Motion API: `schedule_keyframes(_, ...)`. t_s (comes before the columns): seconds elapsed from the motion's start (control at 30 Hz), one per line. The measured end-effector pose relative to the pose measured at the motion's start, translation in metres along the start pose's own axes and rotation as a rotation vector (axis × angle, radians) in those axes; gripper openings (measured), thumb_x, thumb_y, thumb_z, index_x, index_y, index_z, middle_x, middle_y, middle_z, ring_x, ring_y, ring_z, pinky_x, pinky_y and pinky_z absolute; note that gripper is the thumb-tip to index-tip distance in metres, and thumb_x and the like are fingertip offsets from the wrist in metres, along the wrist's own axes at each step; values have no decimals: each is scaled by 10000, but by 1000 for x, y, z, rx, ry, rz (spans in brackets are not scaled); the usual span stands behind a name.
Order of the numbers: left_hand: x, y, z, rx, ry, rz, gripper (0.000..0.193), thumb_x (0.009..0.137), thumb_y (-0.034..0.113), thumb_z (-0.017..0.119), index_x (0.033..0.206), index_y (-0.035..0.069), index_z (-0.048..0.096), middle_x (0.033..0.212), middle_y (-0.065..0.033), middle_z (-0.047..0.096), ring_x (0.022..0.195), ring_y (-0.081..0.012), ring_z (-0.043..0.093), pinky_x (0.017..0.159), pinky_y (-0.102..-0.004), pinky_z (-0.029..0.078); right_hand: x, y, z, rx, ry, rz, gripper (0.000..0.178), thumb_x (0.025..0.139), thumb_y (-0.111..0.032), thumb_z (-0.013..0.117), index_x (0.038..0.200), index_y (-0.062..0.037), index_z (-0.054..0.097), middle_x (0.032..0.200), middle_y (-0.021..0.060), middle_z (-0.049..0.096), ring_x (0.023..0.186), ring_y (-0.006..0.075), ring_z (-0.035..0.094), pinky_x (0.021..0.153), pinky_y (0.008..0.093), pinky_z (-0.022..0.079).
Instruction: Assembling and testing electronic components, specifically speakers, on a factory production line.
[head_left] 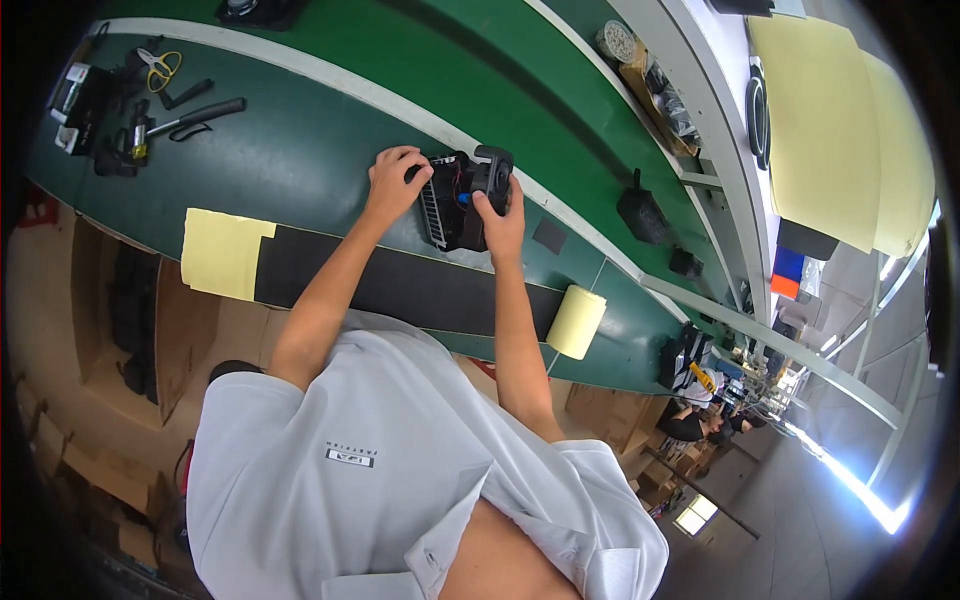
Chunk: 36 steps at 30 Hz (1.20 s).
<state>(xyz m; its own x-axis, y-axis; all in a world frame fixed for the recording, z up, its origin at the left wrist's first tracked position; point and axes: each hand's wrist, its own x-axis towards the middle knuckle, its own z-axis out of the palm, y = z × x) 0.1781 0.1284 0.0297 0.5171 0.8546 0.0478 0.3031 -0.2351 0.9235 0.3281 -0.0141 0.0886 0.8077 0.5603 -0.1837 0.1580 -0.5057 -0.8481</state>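
Note:
A black plastic device housing (457, 205) stands on the green workbench, its inside partly exposed. Red wires and a small blue part show inside it, and a pale slotted strip runs along its left side. My right hand (504, 222) grips the housing by its right side, thumb over the front. At its upper left edge is my left hand (394, 184), fingers bent and drawn together; whatever they pinch is too small to make out. Under my forearms lies a long black strip (400, 283) of sheet material.
Pale yellow sheet (222, 253) covers the strip's left end; a yellow roll (577, 322) sits at its right. A small dark square (549, 235) lies right of the housing. Far left are a hammer (195, 117), scissors (158, 70) and other tools. A white-edged rail (390, 122) runs behind.

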Motion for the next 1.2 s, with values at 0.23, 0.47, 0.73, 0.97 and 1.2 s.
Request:
schedule_keyframes(0.23, 0, -8, 0, -2, -1, -12, 166, 852, 318, 702, 947, 183, 708, 1213, -18, 621, 1227, -285, 483, 992, -472, 357, -4, 2, 0, -9, -84, 21, 884, 735, -378, 826, 1435, -6, 433, 1251, 241, 559, 1148, 345, 579, 1006, 421, 447)
schedule_keyframes(0.47, 0, -10, -2, 12, -5, -20, 178, 859, 334, 697, 957, 185, 712, 1219, -23, 621, 1238, -289, 479, 1001, -476, 353, -19, -23, 9, -240, -26, -93, 946, 695, -395, 848, 1455, -44, 408, 1233, 248, 534, 1131, 385, 565, 976, 447, 458)
schedule_keyframes(0.73, 1, -12, -1, 20, -19, -25, 219, 861, 358, 693, 973, 171, 718, 1240, -44, 610, 1243, -310, 471, 997, -495, 357, -26, -36, 25, -420, -80, -217, 979, 652, -390, 868, 1462, -88, 410, 1219, 244, 521, 1100, 391, 552, 948, 462, 467)
schedule_keyframes(0.97, 0, -8, -3, 43, -13, -24, 204, 863, 341, 687, 969, 169, 718, 1238, -56, 600, 1239, -311, 467, 999, -489, 350, -27, -29, 27, -399, -72, -251, 991, 641, -389, 873, 1465, -99, 406, 1220, 249, 515, 1083, 400, 550, 942, 474, 467)
schedule_keyframes(1.2, -1, -9, -2, 71, -33, -24, 198, 881, 306, 685, 1022, 168, 691, 1255, -33, 591, 1240, -298, 475, 999, -488, 361, -32, -28, 29, -470, -40, -268, 1007, 640, -398, 871, 1475, -110, 386, 1207, 239, 523, 1076, 399, 554, 919, 480, 475)
